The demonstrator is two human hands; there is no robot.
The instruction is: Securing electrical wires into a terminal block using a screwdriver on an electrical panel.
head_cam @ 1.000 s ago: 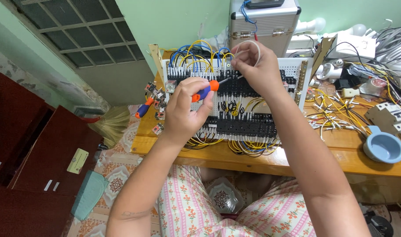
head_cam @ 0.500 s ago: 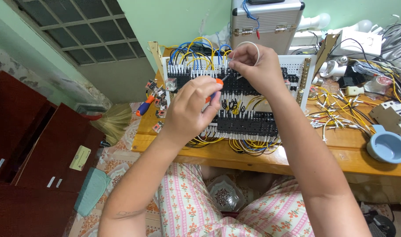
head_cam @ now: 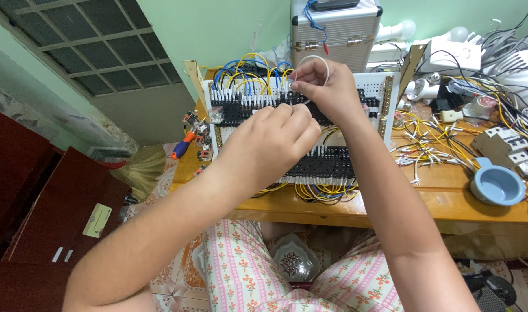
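Blue bowl (head_cam: 497, 186) at four o'clock on the wooden table (head_cam: 449, 199); what's in it can't be made out. Right hand (head_cam: 327, 86) pinches a white wire loop (head_cam: 315, 60) at twelve o'clock, over the wiring panel (head_cam: 333, 159). Left hand (head_cam: 278, 138) is curled tight; its grip is hidden, hard to tell.

We see a desk (head_cam: 449, 199) of smooth, lightly glossy varnished wood carrying a matt white plastic wiring board (head_cam: 310, 124) strung with plastic-sheathed wires. Behind it stands a ribbed, dull-shining metal case (head_cam: 336, 29); the blue bowl (head_cam: 497, 185) looks like smooth plastic.
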